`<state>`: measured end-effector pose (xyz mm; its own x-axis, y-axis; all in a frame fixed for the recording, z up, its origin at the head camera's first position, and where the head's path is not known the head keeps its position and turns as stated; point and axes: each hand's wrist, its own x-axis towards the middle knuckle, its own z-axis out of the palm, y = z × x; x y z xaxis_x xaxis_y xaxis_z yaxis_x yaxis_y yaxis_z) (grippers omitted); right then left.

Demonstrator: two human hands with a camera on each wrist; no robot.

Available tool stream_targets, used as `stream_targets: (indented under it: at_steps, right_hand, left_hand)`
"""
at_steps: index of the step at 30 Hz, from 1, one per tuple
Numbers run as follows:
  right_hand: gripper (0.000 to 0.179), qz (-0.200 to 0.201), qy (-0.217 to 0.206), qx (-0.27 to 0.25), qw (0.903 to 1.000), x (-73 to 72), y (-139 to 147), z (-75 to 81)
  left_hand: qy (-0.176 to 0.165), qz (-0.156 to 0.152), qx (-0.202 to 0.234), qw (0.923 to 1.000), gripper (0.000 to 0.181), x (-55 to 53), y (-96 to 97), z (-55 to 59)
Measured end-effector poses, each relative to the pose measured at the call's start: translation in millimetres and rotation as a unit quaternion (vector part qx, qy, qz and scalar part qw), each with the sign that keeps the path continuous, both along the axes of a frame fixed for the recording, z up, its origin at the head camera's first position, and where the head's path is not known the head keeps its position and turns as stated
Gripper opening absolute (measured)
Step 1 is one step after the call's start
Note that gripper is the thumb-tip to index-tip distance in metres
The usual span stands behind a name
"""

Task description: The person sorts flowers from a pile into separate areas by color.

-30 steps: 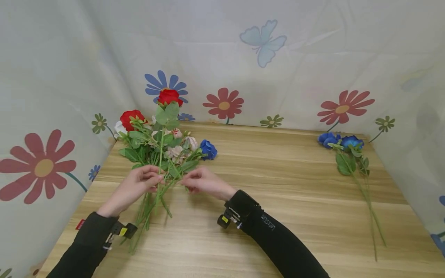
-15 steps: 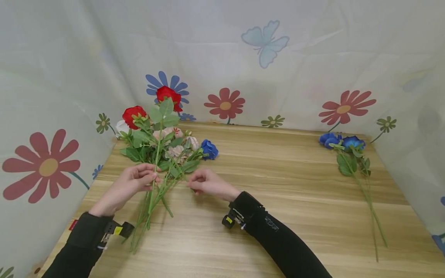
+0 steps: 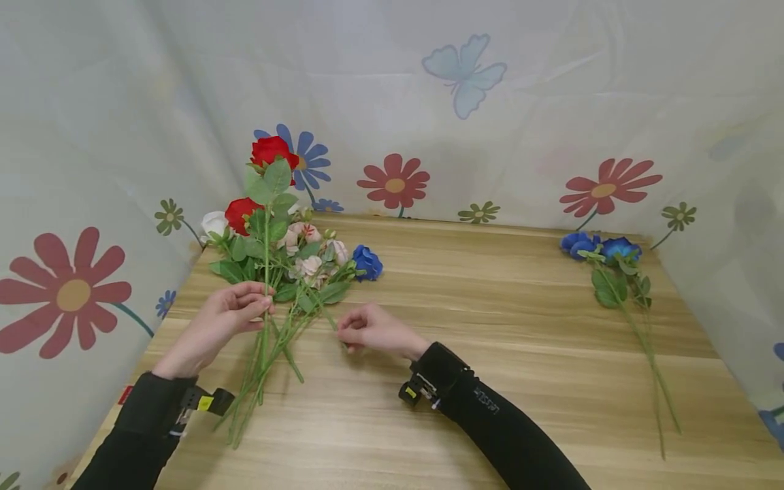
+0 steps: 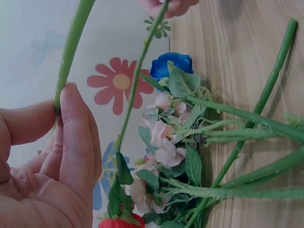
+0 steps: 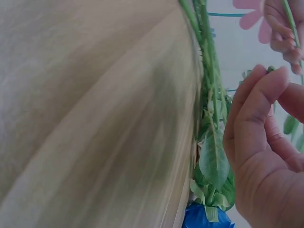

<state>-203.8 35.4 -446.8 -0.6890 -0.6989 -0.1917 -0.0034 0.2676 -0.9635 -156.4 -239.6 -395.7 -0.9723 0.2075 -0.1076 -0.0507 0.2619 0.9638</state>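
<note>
Pale fabric printed with flowers and a butterfly forms the backdrop (image 3: 520,88) behind a wood-grain table (image 3: 490,381), read here as a clock face with 12 at the far edge. Around 10 o'clock lies a loose bunch: a white rose (image 3: 214,223), pale pink blossoms (image 3: 309,265) and a blue rose (image 3: 367,263); two blue flowers (image 3: 621,249) lie well apart near 2. At about 9, the left hand (image 3: 223,320) pinches the stem of a tall red rose (image 3: 271,151) between thumb and fingertips, its fingers bent and nearly closed. That rose appears raised over the bunch, its long axis running nearly 12 to 6, bloom toward 12; where its foot ends among the crossing stems is hard to tell. Near the centre, the right hand (image 3: 380,332) has its fingertips drawn together on the end of a thin green stem (image 4: 135,80), which slants off between 10 and 11 o'clock, seemingly to the lower red rose (image 3: 240,215). The step in hand looks like managing these two stems separately from the bunch; the next move probably calls for a light pinch and a slow lift, since the leaves could snag on their neighbours.
</note>
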Motion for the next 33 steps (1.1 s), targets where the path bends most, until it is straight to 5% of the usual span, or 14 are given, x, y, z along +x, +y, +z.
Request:
stream_targets:
  at_steps: [17,26,33]
  right_hand:
    - [0.015,-0.009,0.06,0.057,0.9966,-6.1,8,-6.2]
    - [0.027,-0.092,0.041,0.013,0.9948,-25.3,40,11.1]
    - [0.027,-0.162,0.053,-0.034,0.9847,-35.8,70,28.6]
  left_hand:
    - [0.008,-0.021,0.024,0.9995,0.048,-15.0,32.5,-4.3]
    - [0.017,-0.031,0.032,0.9989,0.039,-30.2,74.2,-5.3]
    - [0.03,-0.056,0.066,0.9958,0.034,-41.2,110.8,-9.2]
